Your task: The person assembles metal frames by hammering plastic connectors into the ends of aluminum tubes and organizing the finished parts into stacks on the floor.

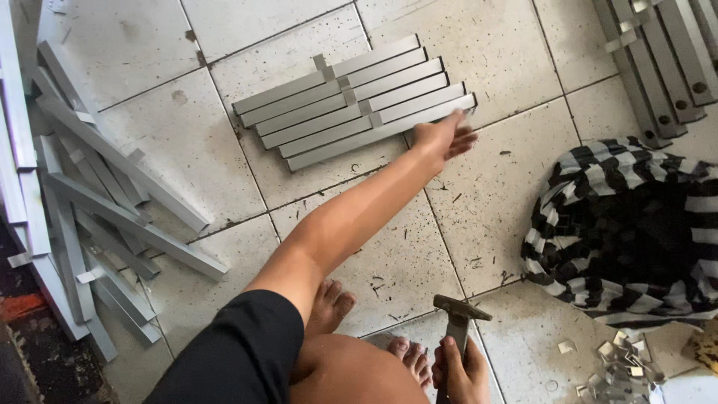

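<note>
Head view is showing me the left hand (446,139) reaching out to the upper middle of the frame, fingers open and spread, touching the near right end of the row of grey metal bars (355,101) lying side by side on the tiled floor (493,202). I am seeing the right hand (458,372) at the bottom edge, closed around the handle of a hammer (458,313), its head pointing up. Bare toes (410,353) are resting just beside that hand. A loose pile of longer metal bars (90,202) is lying at the left, a striped black-and-white cloth (628,224) at the right, and small metal clips (621,363) are sitting at the lower right.
</note>
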